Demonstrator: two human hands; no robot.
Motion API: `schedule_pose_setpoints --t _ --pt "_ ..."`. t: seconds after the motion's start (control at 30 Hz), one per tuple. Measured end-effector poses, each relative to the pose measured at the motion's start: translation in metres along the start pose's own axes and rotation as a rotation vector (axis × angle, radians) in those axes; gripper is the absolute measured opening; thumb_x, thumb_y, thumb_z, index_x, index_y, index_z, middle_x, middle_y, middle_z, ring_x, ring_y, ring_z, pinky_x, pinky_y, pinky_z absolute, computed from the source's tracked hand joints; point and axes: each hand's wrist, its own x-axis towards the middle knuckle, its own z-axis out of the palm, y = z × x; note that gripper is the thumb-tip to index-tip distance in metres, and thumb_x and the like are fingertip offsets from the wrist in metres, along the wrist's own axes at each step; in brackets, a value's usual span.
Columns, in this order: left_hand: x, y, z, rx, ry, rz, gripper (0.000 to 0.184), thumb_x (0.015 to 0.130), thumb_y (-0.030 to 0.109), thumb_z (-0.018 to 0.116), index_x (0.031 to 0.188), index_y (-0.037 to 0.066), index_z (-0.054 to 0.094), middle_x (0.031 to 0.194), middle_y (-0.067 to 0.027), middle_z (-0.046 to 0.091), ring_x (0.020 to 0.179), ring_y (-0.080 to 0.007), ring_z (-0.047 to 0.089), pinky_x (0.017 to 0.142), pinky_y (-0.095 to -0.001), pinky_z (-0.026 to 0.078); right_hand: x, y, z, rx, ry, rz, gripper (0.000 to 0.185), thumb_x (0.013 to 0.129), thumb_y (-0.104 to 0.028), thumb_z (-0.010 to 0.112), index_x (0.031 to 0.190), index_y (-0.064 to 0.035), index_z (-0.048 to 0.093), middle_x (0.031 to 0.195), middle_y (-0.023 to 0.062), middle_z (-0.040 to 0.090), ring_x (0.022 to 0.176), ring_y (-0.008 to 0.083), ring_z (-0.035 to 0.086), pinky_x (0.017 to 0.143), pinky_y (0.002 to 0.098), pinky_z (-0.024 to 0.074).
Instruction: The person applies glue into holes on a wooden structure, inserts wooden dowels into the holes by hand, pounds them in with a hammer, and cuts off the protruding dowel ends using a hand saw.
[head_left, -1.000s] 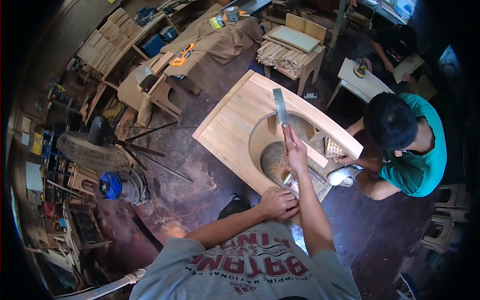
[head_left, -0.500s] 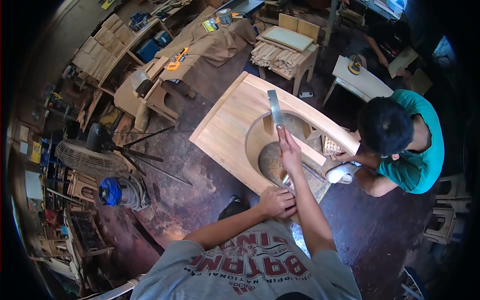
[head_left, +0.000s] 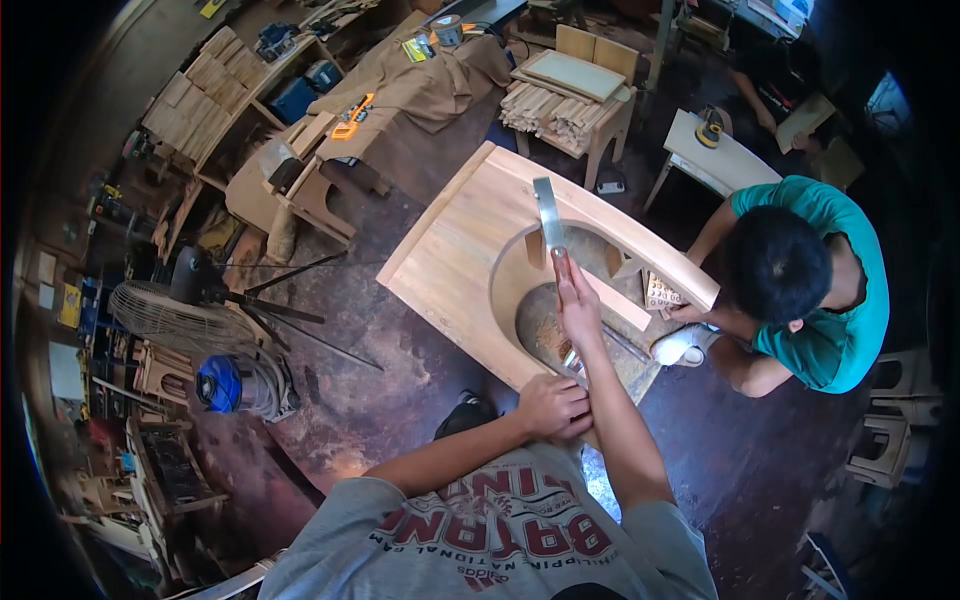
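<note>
My right hand (head_left: 577, 303) is closed around the brown handle of a flat-bladed hand tool (head_left: 548, 212). Its metal blade points away from me, above the cut-out of a large pale wooden panel (head_left: 450, 235). I cannot make out the exact kind of tool. My left hand (head_left: 553, 406) has its fingers curled by the panel's near edge, against my right forearm; anything within them is hidden. Through the cut-out show wood shavings (head_left: 550, 338) and a loose wooden strip (head_left: 622, 303).
A person in a green shirt (head_left: 840, 260) crouches at the panel's right side, near a patterned piece (head_left: 662, 292). A fan (head_left: 170, 315) and a blue shop vacuum (head_left: 222, 383) stand left. Behind are stacked wood strips (head_left: 550, 112) and a table with a yellow sander (head_left: 710, 130).
The person in green has leaned slightly, with more of an upper arm now showing beside the panel. My hands and the tool stay nearly where they were.
</note>
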Motion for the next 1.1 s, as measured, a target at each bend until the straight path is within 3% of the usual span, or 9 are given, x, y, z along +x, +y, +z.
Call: schedule_pose_setpoints --t 0.07,0.2,0.27,0.4,0.77,0.9,1.03,1.1 --pt "0.001 -0.003 0.003 0.006 0.020 0.013 0.018 0.077 0.032 0.080 0.081 0.016 0.075 0.081 0.0017 0.068 0.075 -0.0184 0.066 0.060 -0.0371 0.055 0.017 -0.007 0.011 -0.046 0.022 -0.116 0.053 0.113 -0.015 0.050 0.166 -0.0198 0.046 0.074 -0.0032 0.052 0.059 0.0059 0.049 0.052 0.0252 0.0401" --pt "0.002 -0.001 -0.002 -0.009 0.028 0.021 0.019 0.078 0.033 0.079 0.081 0.015 0.074 0.081 0.0019 0.068 0.076 -0.0184 0.065 0.059 -0.0381 0.054 0.018 0.009 0.018 -0.120 0.067 -0.223 0.053 0.113 -0.015 0.049 0.166 -0.0208 0.046 0.073 -0.0033 0.052 0.060 0.0060 0.050 0.053 0.0255 0.0410" --pt "0.001 0.001 -0.007 -0.005 0.001 0.005 0.018 0.077 0.032 0.080 0.082 0.016 0.075 0.082 0.0021 0.068 0.076 -0.0177 0.066 0.060 -0.0366 0.055 0.002 0.012 0.014 -0.005 0.060 -0.077 0.053 0.114 -0.015 0.049 0.166 -0.0215 0.046 0.074 -0.0039 0.053 0.060 0.0062 0.050 0.053 0.0258 0.0418" --pt "0.003 0.002 -0.005 -0.026 0.026 0.010 0.017 0.075 0.029 0.081 0.084 0.016 0.076 0.082 0.0027 0.069 0.076 -0.0166 0.067 0.061 -0.0351 0.055 -0.001 -0.002 0.009 -0.029 0.025 -0.053 0.053 0.113 -0.014 0.050 0.166 -0.0212 0.047 0.075 -0.0045 0.053 0.061 0.0059 0.049 0.054 0.0255 0.0420" --pt "0.000 0.006 -0.003 0.009 0.012 0.010 0.019 0.076 0.034 0.080 0.083 0.016 0.075 0.082 0.0026 0.067 0.078 -0.0179 0.066 0.061 -0.0367 0.054 0.018 0.006 0.014 -0.082 0.051 -0.177 0.052 0.113 -0.016 0.052 0.164 -0.0178 0.049 0.072 -0.0047 0.053 0.053 0.0057 0.046 0.049 0.0248 0.0375" --pt "0.002 0.007 -0.008 -0.007 0.000 0.022 0.019 0.074 0.029 0.083 0.085 0.016 0.076 0.084 0.0023 0.069 0.078 -0.0169 0.067 0.064 -0.0347 0.056 0.006 0.008 0.014 -0.058 -0.006 -0.120 0.052 0.113 -0.017 0.053 0.165 -0.0198 0.048 0.071 -0.0045 0.053 0.054 0.0056 0.046 0.049 0.0246 0.0382" --pt "0.006 0.007 -0.012 0.013 -0.011 0.010 0.018 0.075 0.029 0.083 0.086 0.016 0.076 0.086 0.0026 0.070 0.079 -0.0164 0.067 0.064 -0.0347 0.056 0.017 0.001 0.009 0.042 0.095 -0.161 0.053 0.114 -0.022 0.052 0.166 -0.0219 0.045 0.070 -0.0033 0.053 0.052 0.0057 0.046 0.048 0.0246 0.0383" --pt "0.006 0.010 -0.014 -0.017 0.017 -0.016 0.018 0.077 0.029 0.083 0.087 0.016 0.076 0.086 0.0030 0.070 0.079 -0.0163 0.067 0.065 -0.0341 0.056 0.019 -0.013 0.004 0.056 0.044 -0.066 0.053 0.114 -0.021 0.052 0.167 -0.0222 0.044 0.071 -0.0032 0.053 0.052 0.0057 0.046 0.047 0.0243 0.0375"
